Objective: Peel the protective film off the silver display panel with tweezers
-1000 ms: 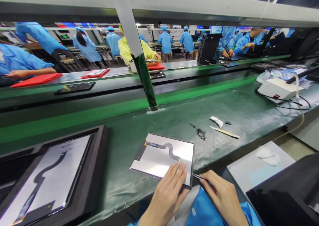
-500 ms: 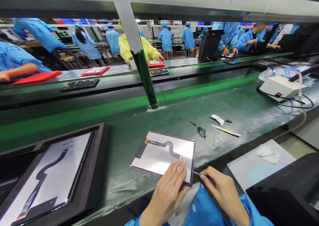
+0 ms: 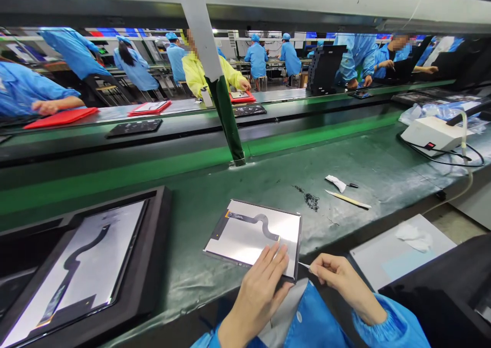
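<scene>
A tablet display panel [image 3: 241, 238] lies silver back up at the bench's front edge, its near right corner jutting past it. A dark, curved flex cable [image 3: 264, 227] runs over its back. My left hand [image 3: 261, 281] holds the panel, straight fingers flat on top and thumb at the near edge. Pinched in my right hand [image 3: 337, 276] is a thin pointed tool [image 3: 304, 264], its tip at the panel's right edge. Its exact kind cannot be made out, since the fingers cover most of it.
Another display panel [image 3: 92, 258] sits in a black foam tray [image 3: 159, 220] at left. Black scraps [image 3: 311, 201], a yellow-handled blade [image 3: 347, 199] and a white wrapped piece [image 3: 336, 183] lie beyond my right hand. A post [image 3: 228, 118] stands mid-bench; a white device [image 3: 433, 135] sits at right.
My right hand has turned slightly, and the tool's tip now shows brighter by the panel's edge. My left hand keeps its place on the panel. The whole view has shifted slightly.
</scene>
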The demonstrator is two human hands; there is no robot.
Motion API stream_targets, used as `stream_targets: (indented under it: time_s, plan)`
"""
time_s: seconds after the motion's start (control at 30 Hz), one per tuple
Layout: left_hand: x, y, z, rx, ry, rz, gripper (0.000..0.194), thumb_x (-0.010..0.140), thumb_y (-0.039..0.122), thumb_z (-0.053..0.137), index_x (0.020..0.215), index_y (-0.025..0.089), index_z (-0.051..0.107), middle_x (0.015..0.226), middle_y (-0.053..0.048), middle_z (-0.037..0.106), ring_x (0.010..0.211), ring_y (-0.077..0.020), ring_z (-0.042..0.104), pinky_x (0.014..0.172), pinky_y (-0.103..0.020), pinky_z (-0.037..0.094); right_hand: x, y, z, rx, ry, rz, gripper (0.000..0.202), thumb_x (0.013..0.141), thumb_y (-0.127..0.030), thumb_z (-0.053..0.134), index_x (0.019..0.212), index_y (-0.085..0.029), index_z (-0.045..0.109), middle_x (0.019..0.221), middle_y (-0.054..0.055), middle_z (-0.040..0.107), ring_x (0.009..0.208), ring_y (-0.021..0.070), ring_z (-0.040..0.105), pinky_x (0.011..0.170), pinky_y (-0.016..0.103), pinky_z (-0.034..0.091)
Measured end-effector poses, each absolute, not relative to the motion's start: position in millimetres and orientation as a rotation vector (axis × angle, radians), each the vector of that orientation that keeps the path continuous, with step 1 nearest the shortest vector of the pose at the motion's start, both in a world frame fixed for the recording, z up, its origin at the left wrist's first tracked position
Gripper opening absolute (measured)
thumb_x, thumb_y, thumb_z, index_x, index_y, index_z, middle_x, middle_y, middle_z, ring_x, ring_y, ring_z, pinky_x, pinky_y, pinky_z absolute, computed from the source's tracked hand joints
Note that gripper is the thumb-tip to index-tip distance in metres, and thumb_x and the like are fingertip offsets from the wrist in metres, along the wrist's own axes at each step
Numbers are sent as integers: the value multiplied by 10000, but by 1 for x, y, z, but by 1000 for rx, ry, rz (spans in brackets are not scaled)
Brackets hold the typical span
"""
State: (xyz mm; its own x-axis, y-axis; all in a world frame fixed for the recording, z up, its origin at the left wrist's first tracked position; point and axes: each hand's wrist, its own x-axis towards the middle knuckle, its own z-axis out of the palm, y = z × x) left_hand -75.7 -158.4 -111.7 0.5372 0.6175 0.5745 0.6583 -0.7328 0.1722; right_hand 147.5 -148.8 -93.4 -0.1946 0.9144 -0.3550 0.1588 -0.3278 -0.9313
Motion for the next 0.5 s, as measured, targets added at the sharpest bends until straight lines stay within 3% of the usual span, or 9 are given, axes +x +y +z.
stream_targets:
  time_s: [0.2,0.5]
  plan:
    - [-75,-159,-113,-2711,-1126,-967,366,950,171,517,1305,84,536,1323,-164,632,1291,-284,552,1040,-453,516,148,-150,-88,-1475,-1202,1655,365,658,-536,693,602,-192,582,480,-68,445,456,77,251,460,232,163]
    - [-76,-159,-113,-2713,-1128,-961,389,954,175,506,1336,103,514,1320,-163,634,1272,-289,569,1039,-468,514,151,-153,-80,-1484,-1198,1664,410,654,-586,697,597,-204,557,493,-63,458,450,75,247,454,239,153]
